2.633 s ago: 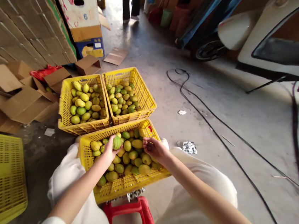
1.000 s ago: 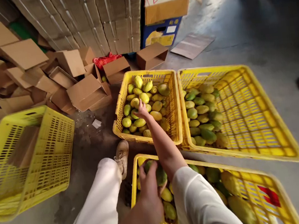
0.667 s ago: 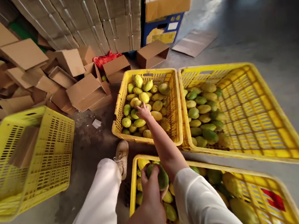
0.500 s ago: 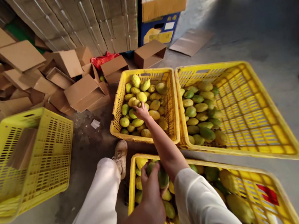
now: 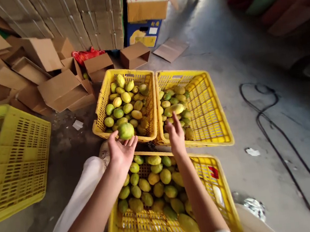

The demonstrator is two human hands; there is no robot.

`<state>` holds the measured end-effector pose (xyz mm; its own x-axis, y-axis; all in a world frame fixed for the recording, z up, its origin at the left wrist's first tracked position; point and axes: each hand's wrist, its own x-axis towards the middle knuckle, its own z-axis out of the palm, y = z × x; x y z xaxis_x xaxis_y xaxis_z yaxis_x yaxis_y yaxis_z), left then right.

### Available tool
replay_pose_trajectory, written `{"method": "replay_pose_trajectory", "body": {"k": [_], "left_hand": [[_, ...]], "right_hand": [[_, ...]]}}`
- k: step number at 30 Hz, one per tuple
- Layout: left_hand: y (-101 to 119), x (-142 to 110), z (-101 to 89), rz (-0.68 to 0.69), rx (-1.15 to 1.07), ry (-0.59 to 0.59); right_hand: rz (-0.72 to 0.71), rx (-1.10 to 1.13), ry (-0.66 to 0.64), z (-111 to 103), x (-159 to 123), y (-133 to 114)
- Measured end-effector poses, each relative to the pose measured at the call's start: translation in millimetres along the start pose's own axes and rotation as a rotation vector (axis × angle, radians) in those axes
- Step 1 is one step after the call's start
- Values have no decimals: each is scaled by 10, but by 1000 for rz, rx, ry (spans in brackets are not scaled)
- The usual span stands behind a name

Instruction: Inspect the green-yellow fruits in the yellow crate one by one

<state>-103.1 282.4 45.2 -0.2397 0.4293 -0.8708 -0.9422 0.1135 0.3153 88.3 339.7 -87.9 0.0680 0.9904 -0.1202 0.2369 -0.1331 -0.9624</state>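
My left hand (image 5: 122, 150) is palm up at the front rim of the left far crate (image 5: 98, 131). Its fingers cradle a green-yellow papaya (image 5: 126, 131) at their tips. My right hand (image 5: 176, 137) reaches over the front of the right far crate (image 5: 213, 139), fingers stretched out and apart. Just beyond its fingertips is a long yellow-green papaya (image 5: 174, 109); whether they touch is unclear. Both far crates hold more papayas. Below my arms stands the near crate (image 5: 161, 153), with several green and yellow papayas (image 5: 144, 185) in it.
A yellow-green crate (image 5: 34, 151) stands at the left. Behind it lie heaped cardboard boxes (image 5: 60, 89), with a red bag (image 5: 86, 56) among them. Stacked cartons (image 5: 146, 32) stand at the back. A black cable (image 5: 264, 113) loops over the floor at the right.
My right hand has moved from the left far crate to the right one. My left hand has gone forward from the near crate to the left far crate. The view has shifted right.
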Motion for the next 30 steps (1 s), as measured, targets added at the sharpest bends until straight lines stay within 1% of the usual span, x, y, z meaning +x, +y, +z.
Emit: {"method": "replay_pose_trajectory", "body": {"k": [1,3,4,6,9,12,14,15,16,17,18,20,21,23,24,25,27,30], "left_hand": [[35,-29,42,-10,-23,-17],[94,-85,88,25,-63,-89],[123,-109,96,59,-78,-151],[193,-146,95,136,-79,-261],[360,-192,73,287,-34,-415],[574,-232,38,457,36,-590],[678,-242,8,549,89,-579],[704,-240,-7,561,114,-556],[710,-234,-21,547,136,-527],[697,-225,-33,517,154,-499],[670,-216,-41,473,169,-472],[594,-202,-49,398,184,-416],[557,-200,-48,370,184,-388],[502,-213,-42,336,166,-345],[486,-226,-38,323,151,-331],[476,-241,-35,309,135,-320],[470,-270,-29,289,105,-298],[467,-289,-18,281,85,-274]], "right_hand": [[26,90,26,-63,-245,22],[118,152,-25,-150,-674,101],[182,142,-70,-198,-838,145],[272,61,-160,-345,-1047,214],[304,-117,-230,-707,-1125,267],[307,-270,-219,-1082,-1111,358],[296,-402,-191,-1208,-1138,488],[282,-465,-195,-1211,-1165,573],[264,-514,-213,-1173,-1196,665],[243,-558,-265,-1096,-1226,759],[198,-603,-338,-987,-1248,850],[141,-611,-404,-709,-1255,1012],[85,-621,-450,-559,-1237,1080],[-208,-834,-650,-278,-1168,1197],[-308,-974,-704,-157,-1127,1250],[-361,-1101,-728,-52,-1088,1298],[-369,-1182,-727,106,-1031,1384],[-343,-1212,-714,216,-1007,1466]]}}
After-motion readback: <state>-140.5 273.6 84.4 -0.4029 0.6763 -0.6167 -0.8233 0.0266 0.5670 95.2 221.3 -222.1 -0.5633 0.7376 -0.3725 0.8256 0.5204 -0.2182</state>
